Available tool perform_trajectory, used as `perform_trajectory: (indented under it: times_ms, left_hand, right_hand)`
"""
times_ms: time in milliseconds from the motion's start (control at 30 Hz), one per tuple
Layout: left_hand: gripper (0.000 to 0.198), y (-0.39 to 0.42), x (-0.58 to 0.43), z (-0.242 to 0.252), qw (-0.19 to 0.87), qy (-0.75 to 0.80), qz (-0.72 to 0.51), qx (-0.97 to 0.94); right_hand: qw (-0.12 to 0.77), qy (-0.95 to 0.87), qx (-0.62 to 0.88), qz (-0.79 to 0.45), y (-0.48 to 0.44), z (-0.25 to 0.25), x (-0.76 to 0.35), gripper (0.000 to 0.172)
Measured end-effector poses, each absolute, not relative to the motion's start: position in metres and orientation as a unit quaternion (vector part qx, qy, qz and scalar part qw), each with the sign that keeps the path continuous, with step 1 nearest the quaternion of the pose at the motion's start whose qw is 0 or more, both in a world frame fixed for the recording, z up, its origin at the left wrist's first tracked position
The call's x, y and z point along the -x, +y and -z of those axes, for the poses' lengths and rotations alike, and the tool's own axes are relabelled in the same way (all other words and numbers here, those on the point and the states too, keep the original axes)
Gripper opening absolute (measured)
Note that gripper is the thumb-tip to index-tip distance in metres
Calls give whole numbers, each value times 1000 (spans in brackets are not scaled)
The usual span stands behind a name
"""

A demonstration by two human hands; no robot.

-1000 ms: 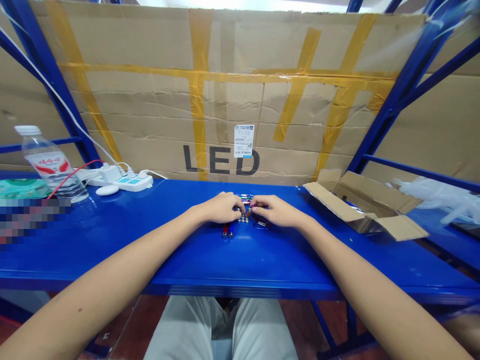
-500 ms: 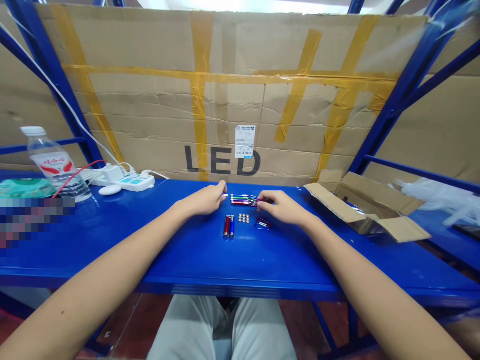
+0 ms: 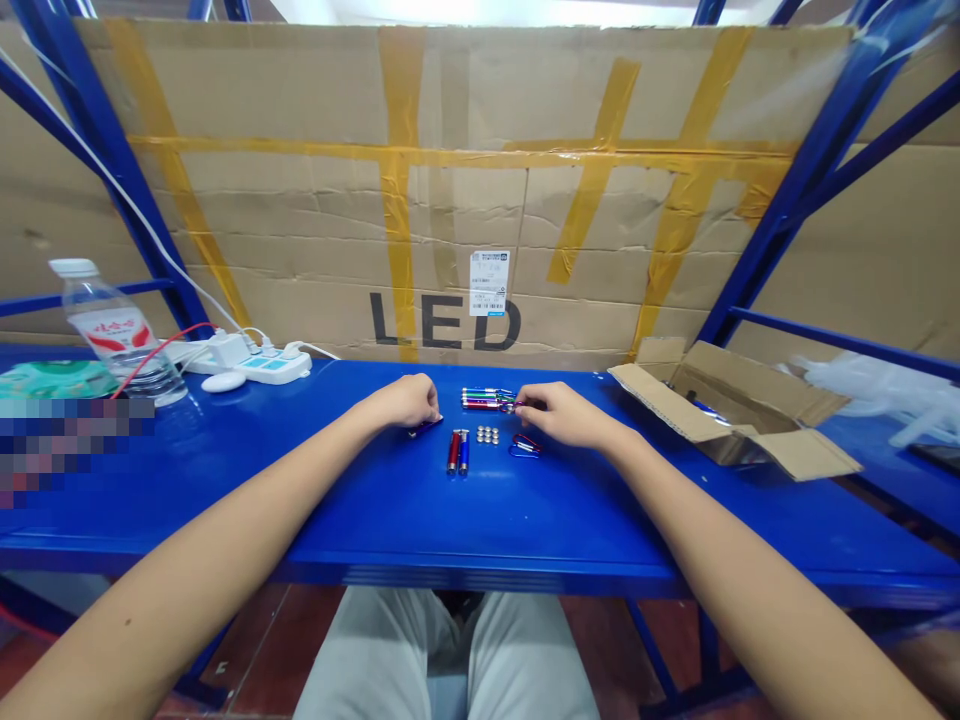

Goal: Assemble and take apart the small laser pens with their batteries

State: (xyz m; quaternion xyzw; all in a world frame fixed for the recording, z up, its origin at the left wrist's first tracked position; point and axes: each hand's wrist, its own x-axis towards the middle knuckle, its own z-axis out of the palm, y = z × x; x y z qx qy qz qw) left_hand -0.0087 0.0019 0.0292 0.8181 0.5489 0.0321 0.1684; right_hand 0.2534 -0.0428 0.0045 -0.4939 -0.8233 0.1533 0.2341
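Note:
My left hand (image 3: 411, 402) is closed in a pinch, with a small dark purple piece (image 3: 426, 428) showing under its fingertips; the rest of that piece is hidden. My right hand (image 3: 556, 410) pinches the clip end of the small flashlights (image 3: 484, 400), which lie side by side in red, green and blue. Nearer me lie a red tube (image 3: 453, 454) and a blue tube (image 3: 464, 454), parallel to each other. Beside them several button cells (image 3: 487, 435) sit in neat rows. Below my right hand rest small red and blue carabiners (image 3: 525, 446).
An open cardboard box (image 3: 720, 410) with shiny things inside stands at the right. A power strip (image 3: 274, 365), a white oval object (image 3: 223, 382) and a water bottle (image 3: 120, 335) are at the left. A large taped cardboard panel (image 3: 315, 230) stands behind the blue table (image 3: 360, 510).
My left hand has moved left and toward me, away from the flashlights' left end, and a dark purple piece now shows beneath it. My right hand stays almost in place.

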Motion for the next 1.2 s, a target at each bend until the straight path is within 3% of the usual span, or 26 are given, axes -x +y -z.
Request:
perform_trajectory:
  times_ms: [400,833,1200]
  left_hand:
    - [3,6,19,-38,197,567,-22,-800]
    - [23,2,14,-27,435,531,-62,-725]
    - [26,-7,7,-28,459,522,-62,-716]
  right_hand:
    - [219,-821,499,-169,-46,-6,-251,18]
    - [210,-822,497,-182,-47,-7,-250,20]
    - [201,-831,488,-178,-46,-5,-249,20]
